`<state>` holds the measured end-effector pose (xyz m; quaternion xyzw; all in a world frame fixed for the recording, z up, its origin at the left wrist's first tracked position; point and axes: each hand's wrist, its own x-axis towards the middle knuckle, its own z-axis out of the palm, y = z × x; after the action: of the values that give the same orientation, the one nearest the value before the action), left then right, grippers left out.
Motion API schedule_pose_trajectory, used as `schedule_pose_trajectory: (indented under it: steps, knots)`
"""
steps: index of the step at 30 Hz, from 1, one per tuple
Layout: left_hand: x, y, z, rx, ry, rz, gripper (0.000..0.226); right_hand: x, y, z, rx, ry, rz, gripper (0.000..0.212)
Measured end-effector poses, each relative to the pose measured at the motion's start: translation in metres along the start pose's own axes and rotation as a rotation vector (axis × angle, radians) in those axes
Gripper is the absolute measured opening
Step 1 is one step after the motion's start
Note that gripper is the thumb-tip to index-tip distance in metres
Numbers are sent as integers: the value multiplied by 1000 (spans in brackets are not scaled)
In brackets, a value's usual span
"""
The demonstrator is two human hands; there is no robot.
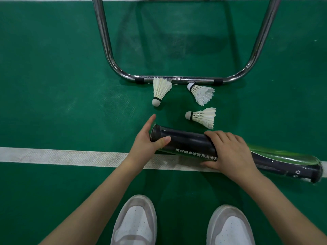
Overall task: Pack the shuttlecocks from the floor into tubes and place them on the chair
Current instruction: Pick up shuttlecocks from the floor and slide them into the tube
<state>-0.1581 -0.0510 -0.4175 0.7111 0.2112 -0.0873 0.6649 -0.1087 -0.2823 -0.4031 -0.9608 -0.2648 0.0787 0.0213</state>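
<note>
Head cam: left hand (150, 140) grips the dark tube's (187, 144) cap end w/ thumb on top, forefinger straight; right hand (230, 152) clamps its middle on the floor. Three shuttlecocks (201, 116) lie just beyond the grip, nr the chair frame (177, 79).

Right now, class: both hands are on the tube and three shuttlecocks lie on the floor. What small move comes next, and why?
Probably lift the tube: the right hand grips it, the left hand is at its end, and all three shuttlecocks lie unpacked.
</note>
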Motion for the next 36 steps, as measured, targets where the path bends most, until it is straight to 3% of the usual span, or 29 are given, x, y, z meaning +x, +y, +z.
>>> schedule_pose_trajectory:
  steps: [9,21,26,29,31,36]
  knots:
    - [18,24,-30,229,116,156,55,6,10,-11,54,-47,-31,85]
    - [106,86,-28,543,61,263,66,3,28,-22,142,-153,31,87]
    - [121,83,-27,883,-149,283,79,0,27,-23,133,-192,25,85]
    - [117,82,-33,1109,-51,367,72,-5,29,-21,136,-191,34,84]
    - [109,79,-37,1095,48,383,64,-9,32,-20,140,-185,45,84]
    - [78,57,-39,763,143,212,46,-14,33,-15,122,-178,55,84]
